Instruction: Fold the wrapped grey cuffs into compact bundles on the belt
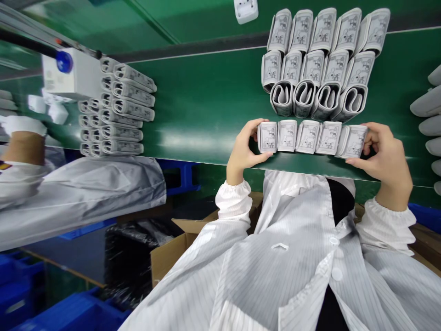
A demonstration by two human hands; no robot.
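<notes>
Row of folded leaflets lay lengthwise between left hand and right hand, equally near; fingers gripped its ends.

A leaflet row lies between the hands.

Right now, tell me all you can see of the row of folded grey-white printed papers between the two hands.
The row of five folded grey-white printed papers lies side by side near the edge of the glossy green work surface. Each looks like layered, folded paper, its camera-facing side bearing dark line drawings; the wording is too small to read. The rightmost sits slightly askew, its layers showing at the side. The bare left hand holds the row's left end, the bare right hand its right end.
</notes>
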